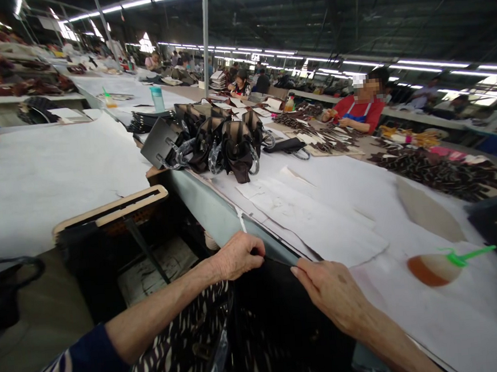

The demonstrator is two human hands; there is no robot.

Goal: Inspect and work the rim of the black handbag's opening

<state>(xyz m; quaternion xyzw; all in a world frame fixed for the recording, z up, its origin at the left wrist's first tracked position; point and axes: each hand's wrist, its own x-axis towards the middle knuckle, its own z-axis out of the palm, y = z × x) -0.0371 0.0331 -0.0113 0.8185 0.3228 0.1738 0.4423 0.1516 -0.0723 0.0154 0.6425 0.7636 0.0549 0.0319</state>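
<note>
A black bag (284, 315) rests against my lap beside the table edge, its upper rim stretched between my two hands. My left hand (240, 256) pinches one end of that rim, thumb and fingers closed. At the other end, my right hand (330, 287) grips the rim between thumb and fingers. A handle wrapped in clear plastic (219, 357) hangs below my left hand. The bag's lower part is dark and hard to make out against my patterned clothing (174, 341).
Several dark bags with plastic-wrapped handles (237, 147) stand ahead on the paper-covered table (319, 203). A bottle of amber liquid with a green nozzle (436, 268) lies at right. A wooden-edged frame (113, 211) juts out at left. A co-worker in red (361, 111) sits across.
</note>
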